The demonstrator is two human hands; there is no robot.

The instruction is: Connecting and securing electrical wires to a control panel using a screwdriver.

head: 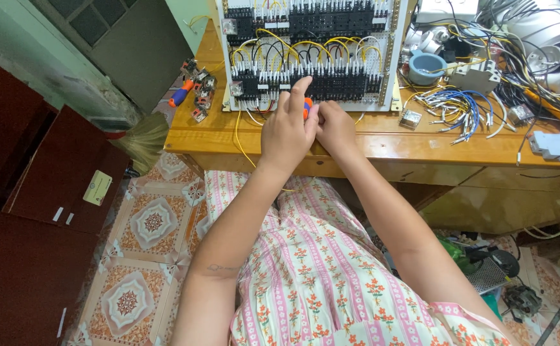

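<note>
At panel (309, 54): 2 hands (286, 131), 1 screwdriver (307, 107).

There are two hands, a left hand (286, 131) and a right hand (335, 128). There is one white wiring board (309, 51), one blue cup (426, 67) and one orange and blue screwdriver (181, 93) on the one wooden surface (382, 144). One broom (144, 138) stands beside it.
</note>
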